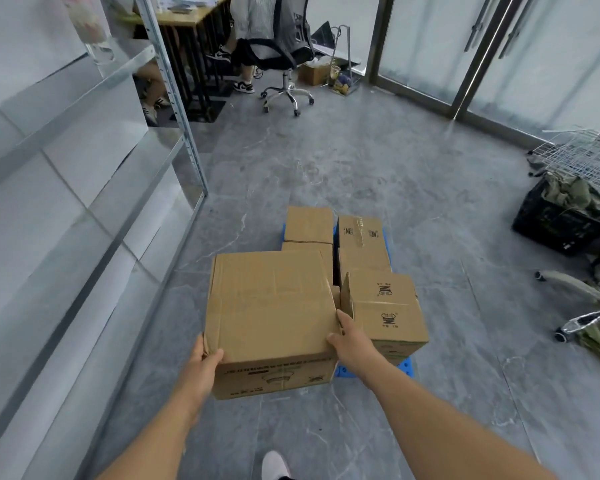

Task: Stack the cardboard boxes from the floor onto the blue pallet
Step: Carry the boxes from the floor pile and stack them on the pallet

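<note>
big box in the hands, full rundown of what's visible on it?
The big cardboard box is plain brown corrugated card, the largest one in view. Its top flaps are closed, with creases and faint tape marks; its near face carries dark and green print too small to read. It sits roughly level at the near left of the blue pallet; whether it rests on the pallet cannot be told. The left hand grips its near left corner and the right hand its right edge, beside a smaller printed box.
</note>
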Tool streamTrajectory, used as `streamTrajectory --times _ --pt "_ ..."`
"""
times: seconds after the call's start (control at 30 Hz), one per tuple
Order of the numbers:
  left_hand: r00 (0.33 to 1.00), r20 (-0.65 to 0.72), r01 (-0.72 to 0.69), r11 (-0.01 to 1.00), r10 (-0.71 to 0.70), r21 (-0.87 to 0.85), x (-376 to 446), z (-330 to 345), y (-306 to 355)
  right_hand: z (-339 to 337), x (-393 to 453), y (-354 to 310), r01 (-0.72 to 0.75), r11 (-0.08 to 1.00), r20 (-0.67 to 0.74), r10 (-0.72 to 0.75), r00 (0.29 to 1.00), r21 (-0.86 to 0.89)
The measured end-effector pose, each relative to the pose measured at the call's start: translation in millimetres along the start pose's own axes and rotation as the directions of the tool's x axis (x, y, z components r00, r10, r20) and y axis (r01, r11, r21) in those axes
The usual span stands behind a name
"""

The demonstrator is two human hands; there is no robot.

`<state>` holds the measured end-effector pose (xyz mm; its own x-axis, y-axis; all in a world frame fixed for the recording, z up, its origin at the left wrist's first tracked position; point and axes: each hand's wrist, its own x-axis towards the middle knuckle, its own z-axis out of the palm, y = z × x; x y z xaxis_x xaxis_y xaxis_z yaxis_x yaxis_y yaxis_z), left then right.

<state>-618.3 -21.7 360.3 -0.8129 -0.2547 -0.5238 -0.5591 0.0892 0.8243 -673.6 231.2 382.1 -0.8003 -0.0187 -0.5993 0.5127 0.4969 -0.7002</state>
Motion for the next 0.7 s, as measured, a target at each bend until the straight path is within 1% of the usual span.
streamTrajectory --times 0.17,0.27,0.43,0.57,0.7 --pt "0.999 0.047 -0.009 0.999 0.006 0.047 54.8 -9.3 24.7 4.3 37.3 -23.8 -0.039 0.999 -0.036 0.04 0.999 0.038" --pt "0.997 0.078 -0.004 0.998 0.0 0.061 73.0 -3.5 32.9 -1.2 49.9 -29.6 -0.063 0.997 -0.052 0.066 0.997 0.046" --pt "0.995 0.096 0.008 0.999 -0.012 0.044 107.7 13.8 41.5 -18.4 81.2 -38.0 -0.054 0.998 -0.069 0.056 0.996 0.027" --pt "0.995 0.092 0.034 0.997 -0.04 0.067 150.2 31.0 24.6 -23.8 128.4 -30.5 -0.046 0.999 -0.048 0.046 0.998 -0.005" --pt "0.992 0.11 0.06 0.997 -0.065 0.049 201.3 54.1 -16.9 -8.9 184.0 2.5 -0.094 0.995 -0.054 0.093 0.994 -0.015"
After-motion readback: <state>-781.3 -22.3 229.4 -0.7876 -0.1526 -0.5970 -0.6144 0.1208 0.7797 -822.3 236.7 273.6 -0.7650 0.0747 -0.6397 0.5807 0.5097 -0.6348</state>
